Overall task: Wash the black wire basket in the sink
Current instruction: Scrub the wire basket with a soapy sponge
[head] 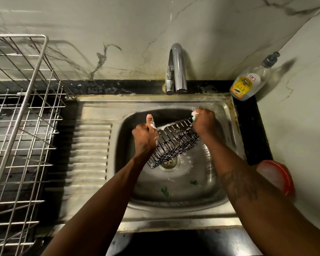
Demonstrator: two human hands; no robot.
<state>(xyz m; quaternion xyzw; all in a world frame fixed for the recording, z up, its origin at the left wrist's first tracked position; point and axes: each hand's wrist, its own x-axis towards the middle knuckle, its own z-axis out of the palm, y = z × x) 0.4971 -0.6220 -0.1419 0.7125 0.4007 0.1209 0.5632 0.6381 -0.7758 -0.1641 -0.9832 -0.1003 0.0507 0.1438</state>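
We count one black wire basket (175, 143), held tilted over the bowl of the one steel sink (211, 172), with its lower corner just above the drain (169, 162). Both hands are on it. The left hand (145, 134) grips the basket's left end with curled fingers and the thumb pointing up, foam on the knuckles. The right hand (204, 122) is closed round a foamy green scrubber (194, 116), pressed against the basket's far upper corner. Both forearms reach in from below.

Around the sink we count one tap (176, 67), one pump bottle (248, 84) on the black worktop (251, 115), one steel dish rack (22, 108) and one red dish (277, 174). Two green scraps (164, 189) lie in the bowl.
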